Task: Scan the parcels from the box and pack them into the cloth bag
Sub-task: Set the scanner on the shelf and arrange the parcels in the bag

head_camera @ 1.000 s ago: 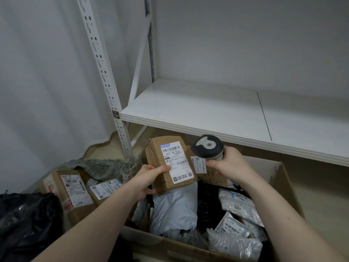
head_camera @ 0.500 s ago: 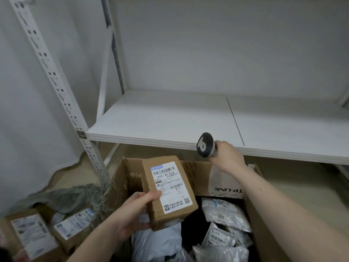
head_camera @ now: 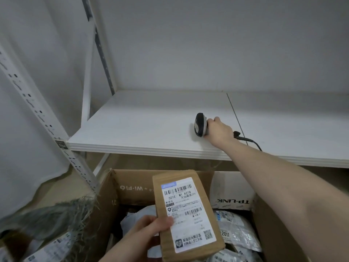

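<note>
My left hand (head_camera: 147, 233) grips a brown cardboard parcel (head_camera: 187, 214) with a white shipping label, held upright over the open cardboard box (head_camera: 136, 188). Inside the box lie several grey and white plastic mailer parcels (head_camera: 236, 231). My right hand (head_camera: 219, 130) is stretched out onto the white shelf (head_camera: 151, 127), fingers wrapped around the handle of a black-and-grey barcode scanner (head_camera: 200, 124) that rests on the shelf surface; its cable (head_camera: 249, 139) trails right. At the lower left a frayed greenish cloth bag (head_camera: 56, 214) holds labelled parcels (head_camera: 51, 250).
A white perforated rack upright (head_camera: 37, 118) slants down at the left, next to the box's left flap. A pale curtain (head_camera: 28, 53) hangs behind it. The shelf's front edge (head_camera: 151, 149) overhangs the back of the box.
My right hand has carried the scanner up and away from the parcel and set it down on the shelf. The parcel in my left hand has sunk lower over the box.
</note>
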